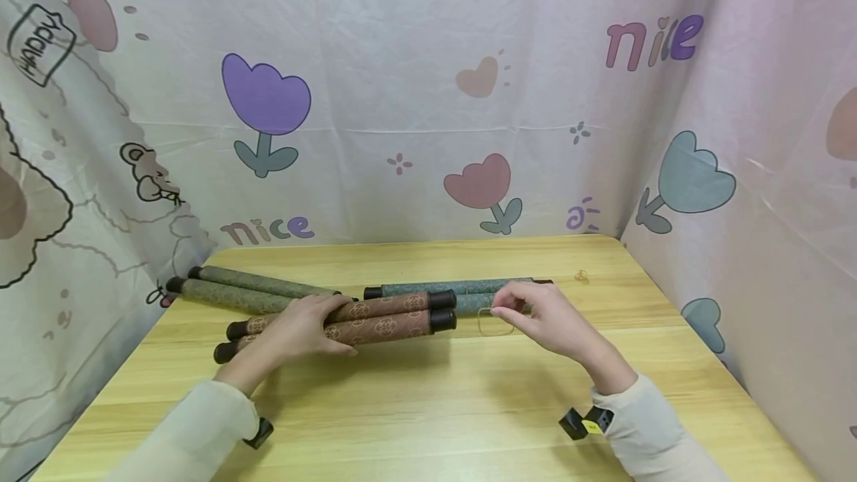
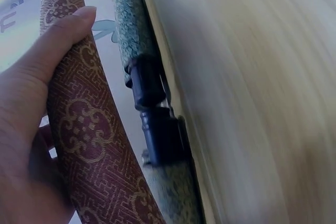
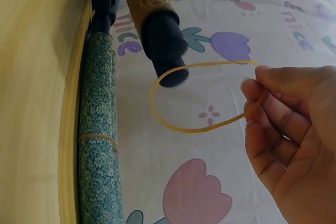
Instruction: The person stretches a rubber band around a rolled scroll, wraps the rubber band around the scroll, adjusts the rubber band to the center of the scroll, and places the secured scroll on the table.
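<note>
My left hand [image 1: 301,329] grips a pair of reddish-brown patterned scrolls [image 1: 384,329] with black end knobs, held side by side above the table. In the left wrist view the thumb lies along one brown scroll [image 2: 86,124]. To the right, my right hand [image 1: 552,322] pinches a yellow rubber band [image 3: 184,130] between thumb and fingers. The band hangs as an open loop near the black knobs [image 3: 164,40] of the brown scrolls and overlaps one of them in the right wrist view.
Behind lie two blue-green scrolls [image 1: 422,288], with a rubber band [image 3: 97,137] around them. Two olive-green scrolls [image 1: 241,296] lie at the back left. Small rubber bands [image 1: 582,275] rest on the wooden table [image 1: 428,407] at back right. Printed curtains [image 1: 402,132] enclose the table.
</note>
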`<state>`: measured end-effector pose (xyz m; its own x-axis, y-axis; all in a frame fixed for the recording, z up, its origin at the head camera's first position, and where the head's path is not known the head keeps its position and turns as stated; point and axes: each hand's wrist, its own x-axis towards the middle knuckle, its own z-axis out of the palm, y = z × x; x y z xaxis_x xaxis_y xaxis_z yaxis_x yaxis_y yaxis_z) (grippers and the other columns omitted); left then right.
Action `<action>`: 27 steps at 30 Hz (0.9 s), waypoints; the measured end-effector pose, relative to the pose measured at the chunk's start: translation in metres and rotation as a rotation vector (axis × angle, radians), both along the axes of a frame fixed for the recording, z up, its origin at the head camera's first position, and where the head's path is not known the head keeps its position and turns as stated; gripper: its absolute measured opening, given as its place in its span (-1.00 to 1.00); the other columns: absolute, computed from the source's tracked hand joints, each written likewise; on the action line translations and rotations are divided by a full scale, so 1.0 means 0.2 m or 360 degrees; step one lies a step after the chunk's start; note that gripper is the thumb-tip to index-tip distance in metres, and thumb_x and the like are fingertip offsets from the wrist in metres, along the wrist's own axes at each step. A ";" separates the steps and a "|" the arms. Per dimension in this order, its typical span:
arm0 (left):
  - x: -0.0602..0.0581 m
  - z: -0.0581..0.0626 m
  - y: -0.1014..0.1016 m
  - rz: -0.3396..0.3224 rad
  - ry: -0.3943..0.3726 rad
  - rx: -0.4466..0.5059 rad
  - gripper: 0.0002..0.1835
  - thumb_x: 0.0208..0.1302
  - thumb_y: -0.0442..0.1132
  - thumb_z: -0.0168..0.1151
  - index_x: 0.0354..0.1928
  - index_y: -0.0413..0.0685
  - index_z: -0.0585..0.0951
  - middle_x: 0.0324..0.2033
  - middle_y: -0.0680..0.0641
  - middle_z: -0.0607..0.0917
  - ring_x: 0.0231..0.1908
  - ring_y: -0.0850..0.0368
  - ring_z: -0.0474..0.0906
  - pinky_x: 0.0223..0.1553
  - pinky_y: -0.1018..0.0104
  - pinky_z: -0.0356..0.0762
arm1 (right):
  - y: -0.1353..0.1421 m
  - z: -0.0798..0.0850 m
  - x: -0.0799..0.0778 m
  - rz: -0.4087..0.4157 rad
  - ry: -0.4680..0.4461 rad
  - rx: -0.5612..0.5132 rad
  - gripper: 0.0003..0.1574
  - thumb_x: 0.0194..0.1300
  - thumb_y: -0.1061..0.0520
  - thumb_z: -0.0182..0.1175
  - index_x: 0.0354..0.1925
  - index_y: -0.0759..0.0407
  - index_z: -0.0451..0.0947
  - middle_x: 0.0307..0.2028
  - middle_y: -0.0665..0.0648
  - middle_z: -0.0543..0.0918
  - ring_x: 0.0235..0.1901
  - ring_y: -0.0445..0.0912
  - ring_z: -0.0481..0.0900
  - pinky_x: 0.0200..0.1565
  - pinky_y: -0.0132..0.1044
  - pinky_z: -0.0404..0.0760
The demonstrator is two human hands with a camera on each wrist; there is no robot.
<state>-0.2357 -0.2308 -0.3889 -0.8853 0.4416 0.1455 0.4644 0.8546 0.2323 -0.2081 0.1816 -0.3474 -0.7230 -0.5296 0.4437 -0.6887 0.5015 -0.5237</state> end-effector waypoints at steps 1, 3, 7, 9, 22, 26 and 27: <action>0.00 0.00 0.01 0.0000 -0.0003 0.0008 0.04 -0.19 0.35 0.49 0.32 -0.09 0.46 0.17 -0.22 0.55 0.15 -0.28 0.45 0.19 -0.34 0.26 | 0.00 0.00 0.00 0.0003 -0.0010 -0.0008 -0.91 0.32 0.16 0.28 -0.25 -0.06 0.62 -0.46 -0.22 0.55 -0.45 -0.26 0.49 -0.39 -0.33 0.55; -0.01 0.00 0.04 -0.0007 -0.0001 0.0028 0.03 -0.19 0.35 0.50 0.31 -0.07 0.46 0.17 -0.19 0.56 0.15 -0.26 0.46 0.20 -0.32 0.26 | 0.00 0.00 0.00 0.0002 -0.0028 -0.0025 -0.90 0.32 0.17 0.28 -0.26 -0.07 0.62 -0.47 -0.19 0.55 -0.45 -0.25 0.49 -0.39 -0.34 0.55; -0.03 0.01 0.11 -0.0047 0.0022 0.0053 0.02 -0.19 0.33 0.50 0.30 -0.10 0.47 0.17 -0.17 0.57 0.15 -0.24 0.47 0.20 -0.28 0.28 | -0.01 0.00 0.00 0.0000 -0.0072 -0.0067 -0.87 0.32 0.19 0.29 -0.27 -0.07 0.61 -0.48 -0.05 0.58 -0.46 -0.22 0.49 -0.36 -0.32 0.57; -0.04 0.01 0.14 -0.0070 0.0021 0.0077 0.02 -0.19 0.32 0.51 0.30 -0.11 0.47 0.16 -0.16 0.58 0.14 -0.23 0.48 0.20 -0.25 0.32 | -0.01 0.00 0.00 0.0010 -0.0090 -0.0090 -0.88 0.32 0.20 0.28 -0.27 -0.07 0.61 -0.47 0.00 0.59 -0.45 -0.22 0.49 -0.36 -0.31 0.58; -0.03 -0.01 0.29 -0.0207 -0.0066 0.0168 -0.02 -0.21 0.29 0.55 0.29 -0.01 0.50 0.09 -0.02 0.62 0.05 -0.03 0.54 0.13 -0.08 0.44 | 0.01 -0.02 -0.03 -0.0170 -0.0077 -0.0162 -0.95 0.33 0.07 0.29 -0.23 -0.02 0.64 -0.39 -0.14 0.65 -0.46 -0.23 0.54 -0.47 -0.34 0.50; -0.01 -0.01 0.29 -0.0237 -0.0113 0.0190 0.02 -0.21 0.33 0.52 0.31 -0.02 0.48 0.16 -0.05 0.58 0.12 -0.08 0.50 0.15 -0.13 0.42 | 0.01 -0.03 -0.04 -0.0215 -0.0059 -0.0176 -0.96 0.34 0.09 0.28 -0.23 -0.01 0.64 -0.38 -0.18 0.66 -0.45 -0.23 0.56 -0.46 -0.34 0.52; -0.01 -0.01 0.29 -0.0249 -0.0116 0.0196 0.02 -0.21 0.36 0.50 0.31 -0.02 0.48 0.16 -0.05 0.57 0.13 -0.08 0.50 0.15 -0.12 0.43 | 0.01 -0.03 -0.05 -0.0218 -0.0058 -0.0183 -0.96 0.33 0.09 0.28 -0.23 0.00 0.64 -0.38 -0.17 0.66 -0.45 -0.23 0.56 -0.46 -0.33 0.53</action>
<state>-0.2381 -0.1723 -0.3911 -0.8176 0.5573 0.1448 0.5673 0.7365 0.3684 -0.2171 0.1841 -0.3540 -0.8016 -0.3724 0.4677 -0.5975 0.5247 -0.6064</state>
